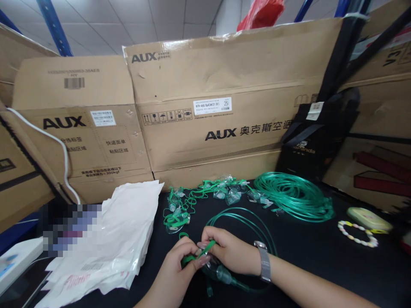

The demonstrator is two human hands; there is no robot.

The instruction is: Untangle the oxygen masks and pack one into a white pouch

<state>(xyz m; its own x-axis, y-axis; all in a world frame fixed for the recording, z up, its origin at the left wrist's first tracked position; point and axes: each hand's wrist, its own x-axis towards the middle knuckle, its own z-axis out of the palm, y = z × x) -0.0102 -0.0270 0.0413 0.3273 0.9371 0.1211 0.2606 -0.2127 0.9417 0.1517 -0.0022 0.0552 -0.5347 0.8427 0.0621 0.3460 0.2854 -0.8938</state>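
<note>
Both my hands meet low at the centre of a black table. My left hand (180,263) pinches a green elastic strap (205,249) of a clear oxygen mask (216,270). My right hand (224,250), with a watch on the wrist, has its fingers closed on the same strap and rests over the mask. A loop of green tubing (253,220) runs from the mask and curves behind my right hand. Several more clear masks with green straps (205,192) lie in a row farther back. A large coil of green tubing (295,194) lies to their right.
A stack of white plastic bags (112,239) lies at the left. Large AUX cardboard boxes (218,107) wall the back of the table. A black bag (316,137) leans at right. A bead bracelet (356,234) and a pale green case (367,218) lie at far right.
</note>
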